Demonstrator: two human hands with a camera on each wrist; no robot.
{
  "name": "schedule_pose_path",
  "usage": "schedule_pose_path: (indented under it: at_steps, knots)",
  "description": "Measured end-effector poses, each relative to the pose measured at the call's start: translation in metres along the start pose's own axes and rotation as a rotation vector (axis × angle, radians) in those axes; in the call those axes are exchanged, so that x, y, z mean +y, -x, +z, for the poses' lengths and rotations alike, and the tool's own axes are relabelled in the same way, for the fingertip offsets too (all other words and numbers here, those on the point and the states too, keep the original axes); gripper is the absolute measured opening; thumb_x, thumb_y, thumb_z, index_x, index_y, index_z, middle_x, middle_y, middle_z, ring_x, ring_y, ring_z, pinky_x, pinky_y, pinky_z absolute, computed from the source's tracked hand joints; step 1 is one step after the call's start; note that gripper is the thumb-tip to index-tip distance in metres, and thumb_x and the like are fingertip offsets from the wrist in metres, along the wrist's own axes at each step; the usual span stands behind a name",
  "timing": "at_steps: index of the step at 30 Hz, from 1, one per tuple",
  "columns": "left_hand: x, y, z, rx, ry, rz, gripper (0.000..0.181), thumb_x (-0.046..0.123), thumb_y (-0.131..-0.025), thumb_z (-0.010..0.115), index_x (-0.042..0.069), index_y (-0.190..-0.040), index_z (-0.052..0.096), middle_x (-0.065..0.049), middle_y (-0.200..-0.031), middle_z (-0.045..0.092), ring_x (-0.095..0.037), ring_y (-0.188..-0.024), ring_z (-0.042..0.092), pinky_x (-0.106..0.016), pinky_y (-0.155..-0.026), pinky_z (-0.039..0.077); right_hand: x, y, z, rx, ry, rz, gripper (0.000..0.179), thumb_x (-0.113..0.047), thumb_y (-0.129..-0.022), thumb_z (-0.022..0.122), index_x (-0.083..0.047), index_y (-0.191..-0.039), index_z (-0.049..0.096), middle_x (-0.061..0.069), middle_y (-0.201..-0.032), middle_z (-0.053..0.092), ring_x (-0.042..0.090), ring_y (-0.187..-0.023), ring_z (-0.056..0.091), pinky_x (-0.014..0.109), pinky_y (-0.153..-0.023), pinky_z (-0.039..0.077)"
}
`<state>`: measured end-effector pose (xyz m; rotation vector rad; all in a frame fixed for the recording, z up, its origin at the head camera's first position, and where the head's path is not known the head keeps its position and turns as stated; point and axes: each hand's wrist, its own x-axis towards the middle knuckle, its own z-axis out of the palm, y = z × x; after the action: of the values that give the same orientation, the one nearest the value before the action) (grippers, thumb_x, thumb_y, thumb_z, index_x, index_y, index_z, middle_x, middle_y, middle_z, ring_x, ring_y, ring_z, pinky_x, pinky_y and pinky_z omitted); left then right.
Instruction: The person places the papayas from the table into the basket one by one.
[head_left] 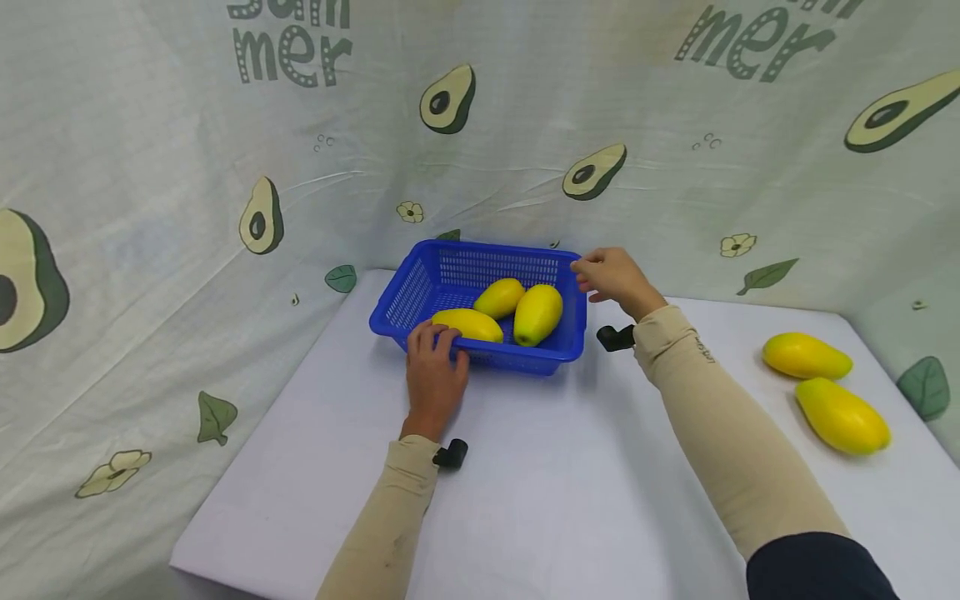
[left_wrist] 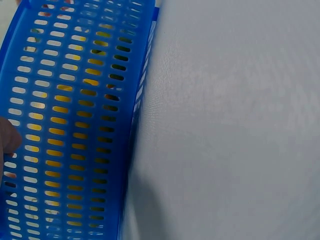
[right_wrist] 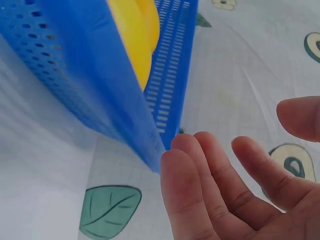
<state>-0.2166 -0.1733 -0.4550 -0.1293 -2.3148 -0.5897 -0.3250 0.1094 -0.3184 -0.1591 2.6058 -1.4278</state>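
A blue plastic basket (head_left: 517,360) with slotted sides stands at the back of the table. Three yellow mango-like fruits lie in it: one fruit (head_left: 468,323) by the front wall, another (head_left: 499,298) behind, a third (head_left: 537,315) at the right. My left hand (head_left: 437,375) grips the front rim, fingers over the edge; in the left wrist view its thumb (left_wrist: 9,137) lies against the slotted wall (left_wrist: 65,120). By the basket's back right corner is my right hand (head_left: 618,279). The right wrist view shows that hand's fingers (right_wrist: 240,195) loosely bent, thumb apart, nothing between them.
Two more yellow fruits, an upper one (head_left: 806,356) and a lower one (head_left: 843,417), lie at the table's right side. A cloth (head_left: 517,183) printed with avocados hangs behind and around the white table (head_left: 540,467).
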Motion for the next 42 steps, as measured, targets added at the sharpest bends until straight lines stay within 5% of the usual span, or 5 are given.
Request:
schedule_pose_path:
  at_steps: [15,26,36,42]
  knots:
    - [0.004,-0.001,0.001,0.003,0.027,0.012,0.025,0.010,-0.088,0.072,0.007,-0.112,0.068,-0.012,-0.122,0.057,-0.032,-0.134,0.039,-0.048,-0.112,0.037,0.039,0.036,-0.035,0.055,-0.029,0.018,0.055,-0.041,-0.102,0.052,0.003,-0.136,0.050,0.024,-0.127,0.059,0.037,-0.115,0.062,0.046,-0.093,0.054]
    - [0.003,-0.001,0.001,0.008,0.028,0.020,0.025,0.010,-0.088,0.072,0.006,-0.112,0.067,-0.012,-0.123,0.057,-0.033,-0.134,0.039,-0.049,-0.111,0.037,0.084,0.077,-0.070,0.092,-0.011,0.022,0.074,-0.055,-0.100,0.049,0.004,-0.143,0.043,0.027,-0.133,0.055,0.037,-0.118,0.060,0.031,-0.084,0.057]
    - [0.004,0.000,-0.001,0.021,0.037,0.016,0.025,0.008,-0.087,0.073,0.006,-0.111,0.067,-0.013,-0.122,0.057,-0.034,-0.133,0.040,-0.049,-0.112,0.035,0.121,0.112,-0.104,0.137,0.018,0.034,0.073,-0.053,-0.100,0.050,0.006,-0.142,0.043,0.020,-0.125,0.061,0.006,-0.094,0.067,0.029,-0.080,0.058]
    - [0.005,-0.001,-0.001,0.019,0.037,0.013,0.025,0.009,-0.088,0.073,0.006,-0.112,0.067,-0.013,-0.123,0.057,-0.034,-0.134,0.039,-0.050,-0.112,0.036,0.139,0.128,-0.126,0.156,0.040,0.081,0.075,-0.053,-0.100,0.050,0.007,-0.143,0.041,0.017,-0.123,0.061,-0.002,-0.088,0.064,0.025,-0.077,0.058]
